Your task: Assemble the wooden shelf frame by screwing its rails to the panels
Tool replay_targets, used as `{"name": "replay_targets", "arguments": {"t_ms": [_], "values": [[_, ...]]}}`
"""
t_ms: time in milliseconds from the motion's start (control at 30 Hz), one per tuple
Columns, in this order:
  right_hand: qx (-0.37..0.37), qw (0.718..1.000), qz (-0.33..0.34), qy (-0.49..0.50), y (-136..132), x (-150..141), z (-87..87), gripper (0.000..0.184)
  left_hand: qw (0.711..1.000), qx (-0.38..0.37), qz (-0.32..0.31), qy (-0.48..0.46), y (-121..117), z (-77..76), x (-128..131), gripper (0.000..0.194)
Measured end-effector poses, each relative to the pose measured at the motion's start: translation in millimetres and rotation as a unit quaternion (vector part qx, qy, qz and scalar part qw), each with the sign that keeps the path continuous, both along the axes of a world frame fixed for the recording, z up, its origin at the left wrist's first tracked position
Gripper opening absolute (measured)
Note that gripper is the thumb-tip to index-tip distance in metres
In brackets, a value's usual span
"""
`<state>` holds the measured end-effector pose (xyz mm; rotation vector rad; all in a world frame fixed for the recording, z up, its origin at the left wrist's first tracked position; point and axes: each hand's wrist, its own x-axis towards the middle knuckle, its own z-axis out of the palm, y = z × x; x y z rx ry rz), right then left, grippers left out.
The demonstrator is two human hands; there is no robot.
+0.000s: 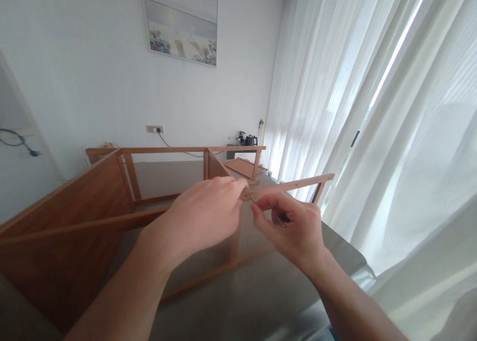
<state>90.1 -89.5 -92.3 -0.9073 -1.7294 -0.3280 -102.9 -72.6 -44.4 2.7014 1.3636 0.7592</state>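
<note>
While a person's left hand (pixel 201 217) closes on the end of a wooden rail (pixel 286 188), fingertips (pixel 240 184) curled tightly around it, the right hand (pixel 292 232) pinches a slim brass-coloured pin (pixel 253 199) between thumb and forefinger, the rest of its fingers loosely curled. The pin tilts up and to the left, its tip just beside the rail's end; whether the two touch cannot be told. A small dark object (pixel 282 219) shows among the right fingers, too hidden to identify.

Drilled with small holes along its length, the rail runs away from the left fingertips toward the curtained window, rising slightly to the right. It belongs to a wooden furniture frame (pixel 219 165) lying on its side on a stainless steel table (pixel 261 301), below and ahead of the fingers. To the left of the hands stands the frame's brown wooden panel (pixel 63 217), and a separate wooden board (pixel 244 168) lies flat on the table beyond the fingers.

Farther out, a black kettle (pixel 250 140), its contents hidden, stands on a dark counter (pixel 233 155) beside a small coffee machine (pixel 241 138). A cable (pixel 167 143) drops from a wall socket (pixel 154 129) beneath a framed seaside painting (pixel 181 23). Sheer white curtains (pixel 335 93) fill the right side.
</note>
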Motion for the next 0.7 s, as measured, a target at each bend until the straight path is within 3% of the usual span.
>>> {"name": "replay_targets", "arguments": {"t_ms": [233,700], "values": [[-0.06,0.997,0.046,0.018,8.1,-3.0,-5.6,0.003,1.0,-0.001,0.006,0.022,2.3,0.4,0.6,0.019],[-0.124,0.989,0.059,0.052,12.9,-3.3,-3.3,0.003,1.0,0.001,0.011,0.022,1.1,0.7,1.2,0.02]]}}
